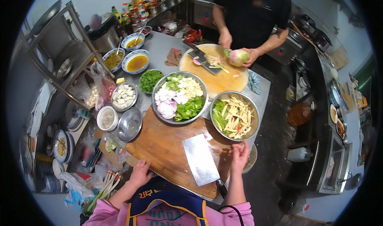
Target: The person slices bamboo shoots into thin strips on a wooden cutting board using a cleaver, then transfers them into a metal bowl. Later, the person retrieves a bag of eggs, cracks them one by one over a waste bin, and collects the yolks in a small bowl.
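My left hand (140, 171) rests at the near-left edge of a wooden cutting board (161, 142), holding nothing. My right hand (239, 154) is raised by the board's right side, fingertips at or near the rim of a steel bowl (213, 125); whether they touch it is unclear. In that bowl are pale yellow strips (238, 113) and cut green vegetables (220, 112). Between my hands lies a cleaver (201, 160), its black handle toward me. Beyond it, a larger steel bowl (154, 106) holds cut onion (166, 106), green peppers (188, 108) and chopped pale pieces (193, 90).
Opposite me a person in black (254, 13) holds a round root vegetable (238, 58) above a round chopping block (191, 67) bearing another cleaver (209, 66). Tofu cubes (124, 96), an empty steel bowl (129, 124) and sauce bowls (137, 63) stand left. Spring onions (100, 193) lie lower left.
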Available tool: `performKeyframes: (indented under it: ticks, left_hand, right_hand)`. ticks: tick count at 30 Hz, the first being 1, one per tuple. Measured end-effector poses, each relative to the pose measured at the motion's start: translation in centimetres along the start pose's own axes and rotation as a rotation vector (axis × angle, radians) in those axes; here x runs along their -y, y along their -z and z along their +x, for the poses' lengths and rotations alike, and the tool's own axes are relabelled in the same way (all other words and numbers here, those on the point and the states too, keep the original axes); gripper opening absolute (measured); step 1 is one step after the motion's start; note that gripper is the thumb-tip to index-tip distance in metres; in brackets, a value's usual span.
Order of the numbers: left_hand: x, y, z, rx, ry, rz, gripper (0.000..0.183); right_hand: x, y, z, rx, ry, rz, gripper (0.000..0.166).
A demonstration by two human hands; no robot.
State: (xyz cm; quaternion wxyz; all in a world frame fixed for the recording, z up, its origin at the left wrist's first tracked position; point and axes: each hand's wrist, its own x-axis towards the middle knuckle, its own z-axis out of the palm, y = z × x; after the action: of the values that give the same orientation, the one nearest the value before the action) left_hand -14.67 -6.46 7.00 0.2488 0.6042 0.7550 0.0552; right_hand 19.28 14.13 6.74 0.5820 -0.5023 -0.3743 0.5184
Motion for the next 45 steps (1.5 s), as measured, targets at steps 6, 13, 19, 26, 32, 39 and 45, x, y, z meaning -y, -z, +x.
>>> performKeyframes:
  ticks: [6, 13, 19, 26, 32, 39, 45]
  left_hand:
    - [0.1, 0.3, 0.3, 0.065, -0.042, 0.101, 0.064]
    - [-0.3, -0.5, 0.4, 0.1, -0.042, 0.159, 0.072]
    - [-0.9, -0.7, 0.7, 0.186, -0.017, 0.208, 0.082]
    - [-1.1, -1.5, 0.7, 0.217, -0.005, 0.288, 0.089]
    - [-1.2, -1.3, 1.2, 0.231, -0.006, 0.318, 0.09]
    - [-0.9, -1.4, 1.0, 0.275, -0.006, 0.36, 0.092]
    - [-1.2, -1.2, 0.9, 0.292, 0.029, 0.326, 0.09]
  right_hand:
    - [3.9, -5.4, 0.7, 0.129, 0.096, -0.007, 0.029]
    - [2.8, -8.7, -3.3, 0.49, 0.453, -0.4, 0.031]
    - [4.3, -3.3, -2.6, 0.253, 0.68, -0.797, 0.031]
    - [4.1, 6.3, 0.4, -0.251, 0.333, -1.129, 0.044]
    - [0.3, 8.6, -1.0, 0.071, -0.123, -1.158, 0.054]
    - [-1.2, 6.7, -1.5, 0.139, 0.12, -1.289, 0.052]
    - [0.0, 4.7, -1.5, 0.225, 0.036, -1.362, 0.043]
